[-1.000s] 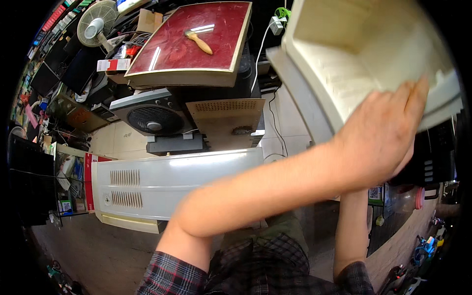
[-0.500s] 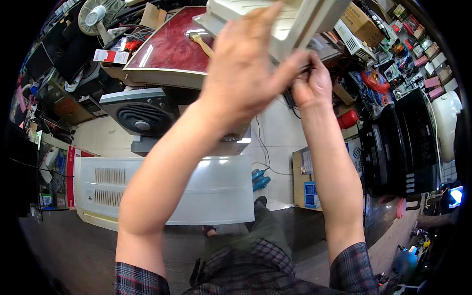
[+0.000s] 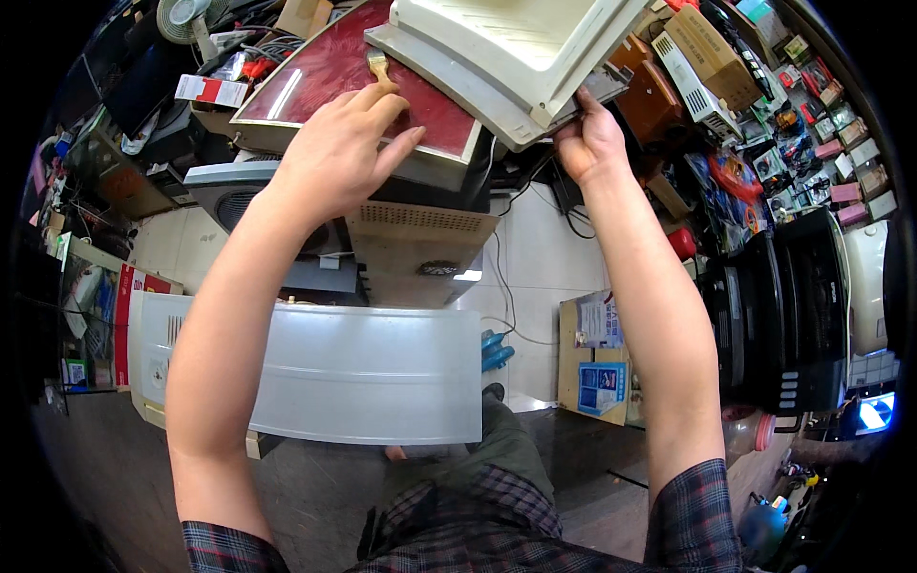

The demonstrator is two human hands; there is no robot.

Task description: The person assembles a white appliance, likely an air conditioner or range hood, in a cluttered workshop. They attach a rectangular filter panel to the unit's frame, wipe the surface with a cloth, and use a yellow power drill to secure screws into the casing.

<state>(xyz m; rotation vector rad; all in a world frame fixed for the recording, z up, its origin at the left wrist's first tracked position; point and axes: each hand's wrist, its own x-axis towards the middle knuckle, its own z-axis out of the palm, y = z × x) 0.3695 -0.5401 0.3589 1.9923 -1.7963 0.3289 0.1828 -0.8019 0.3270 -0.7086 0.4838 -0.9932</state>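
Note:
My left hand (image 3: 349,143) is over the front edge of a red-topped, pale-framed surface (image 3: 439,115). Its fingertips reach the wooden handle of a flat brush (image 3: 378,65), partly covering it, while the thumb stands apart. At the top centre, my right hand (image 3: 592,143) grips the lower right corner of a cream plastic housing (image 3: 564,91). The housing is tilted, with a deep recess and a grey-white rim along its lower side. Part of the right hand's fingers is hidden behind that corner.
A long white panel (image 3: 373,372) with vent slots lies in front of me. A box fan (image 3: 234,201) and a perforated metal cabinet (image 3: 420,248) stand beyond it. Cables (image 3: 511,286) trail on the tiles. Black appliances (image 3: 783,306) and a cardboard box (image 3: 712,57) are at right.
My left hand has moved left and nearer, away from the housing and to the brush handle. My right hand stays at the housing's corner, with more of the housing showing.

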